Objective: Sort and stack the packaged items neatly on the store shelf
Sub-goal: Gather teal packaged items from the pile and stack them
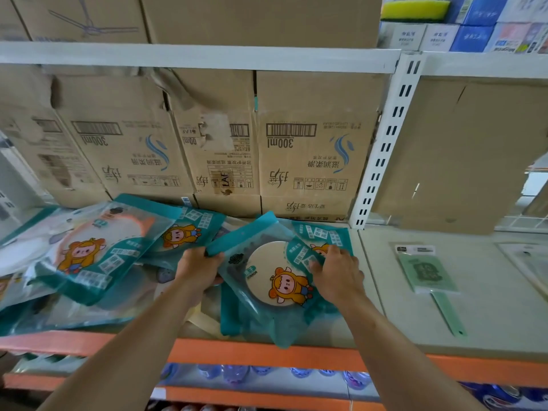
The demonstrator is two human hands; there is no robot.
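A teal plastic packet (268, 277) with a round cream disc and a cartoon child on it lies tilted on a small stack at the shelf's middle. My left hand (198, 269) grips its upper left corner. My right hand (336, 272) grips its right edge, fingers curled over the teal border. Another packet of the same kind (326, 235) peeks out behind the right hand. Several more teal packets (98, 250) lie fanned out and overlapping on the left of the shelf.
Cardboard cartons (308, 155) stand along the shelf's back. A white slotted upright (385, 146) divides the bays. To the right lies a green flat packaged item with a long handle (430, 274) on the pale shelf board (489, 307). An orange shelf edge (267, 354) runs below.
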